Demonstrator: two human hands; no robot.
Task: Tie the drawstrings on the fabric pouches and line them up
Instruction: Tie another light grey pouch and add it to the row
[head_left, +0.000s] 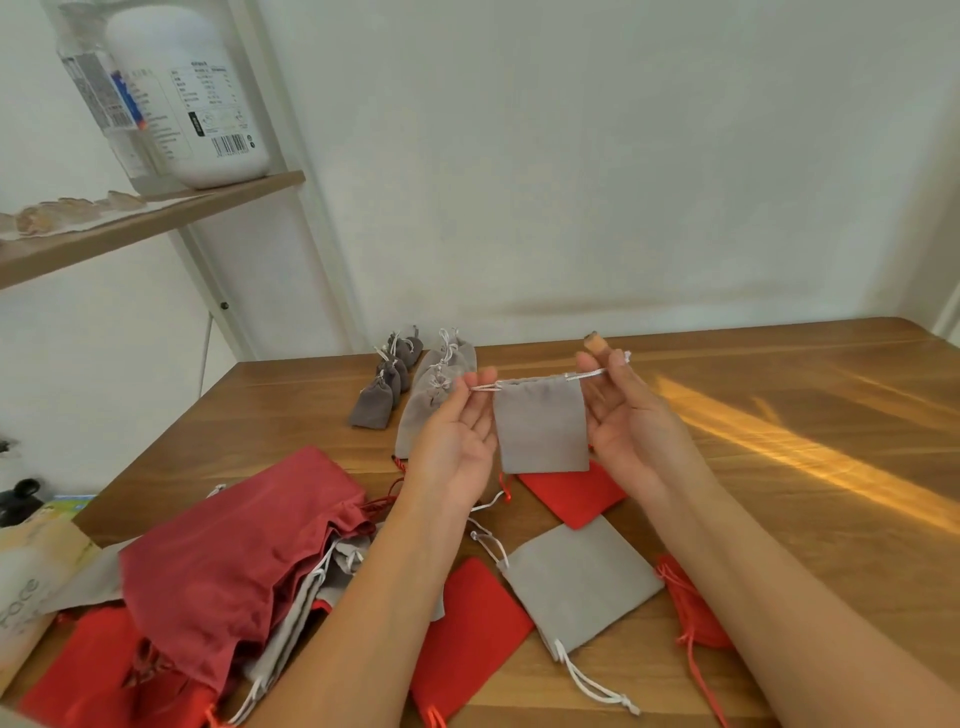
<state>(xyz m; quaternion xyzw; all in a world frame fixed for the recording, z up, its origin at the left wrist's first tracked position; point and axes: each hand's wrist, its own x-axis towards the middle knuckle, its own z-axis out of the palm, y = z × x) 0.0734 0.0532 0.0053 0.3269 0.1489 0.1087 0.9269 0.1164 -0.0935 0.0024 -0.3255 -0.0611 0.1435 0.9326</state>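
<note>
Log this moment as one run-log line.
left hand: pinches drawstring | right hand: pinches drawstring | grey pouch: held above table, untied | tied pouches: rows at back

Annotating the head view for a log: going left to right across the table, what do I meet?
From the left: large dark red pouch → left hand → grey pouch hanging by its drawstring, pinched by both hands → right hand → sunlight streak.

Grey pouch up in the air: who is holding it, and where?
The left hand and right hand hold the grey pouch by its drawstring, each pinching one end.
</note>
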